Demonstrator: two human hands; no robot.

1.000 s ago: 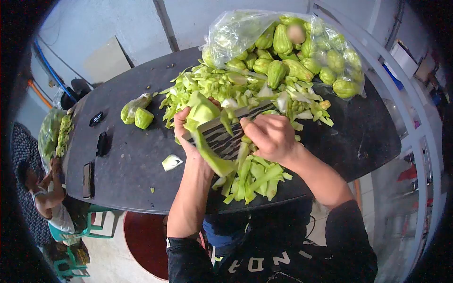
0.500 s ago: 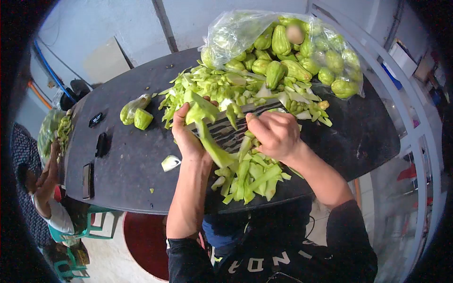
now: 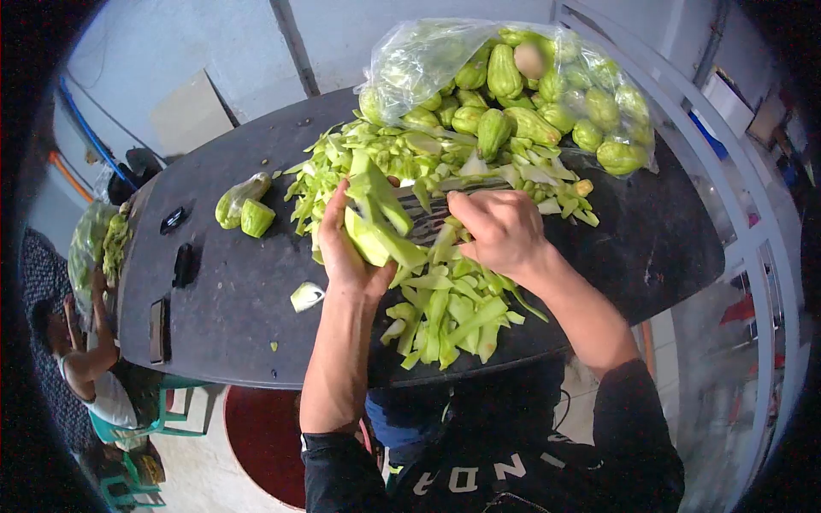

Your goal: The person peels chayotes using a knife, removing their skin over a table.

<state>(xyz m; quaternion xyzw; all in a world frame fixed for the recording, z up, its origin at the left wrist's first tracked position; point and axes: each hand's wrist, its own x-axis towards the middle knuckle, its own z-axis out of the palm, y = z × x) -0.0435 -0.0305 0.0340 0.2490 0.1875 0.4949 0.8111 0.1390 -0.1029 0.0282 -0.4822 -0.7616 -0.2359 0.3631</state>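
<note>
My left hand (image 3: 346, 248) holds a partly cut green chayote (image 3: 369, 214) with pieces hanging off it. My right hand (image 3: 503, 229) is closed around a knife, its handle hidden in the fist. The patterned blade (image 3: 428, 218) points left toward the chayote. Below the hands lies a pile of pale green slices (image 3: 453, 321), near the table's front edge. Behind them spreads a larger heap of cut slices (image 3: 342, 162).
On the dark table (image 3: 231, 308), a clear bag of whole chayotes (image 3: 505, 77) stands at the back. Two chayote pieces (image 3: 244, 205), an offcut (image 3: 306, 297) and black objects (image 3: 182, 263) lie left. A seated person (image 3: 90, 368) works at the far left.
The chayote has turned in my left hand, and its long hanging strip has swung up closer to the palm. The knife blade has shifted slightly upward. The person at the left has moved their arms.
</note>
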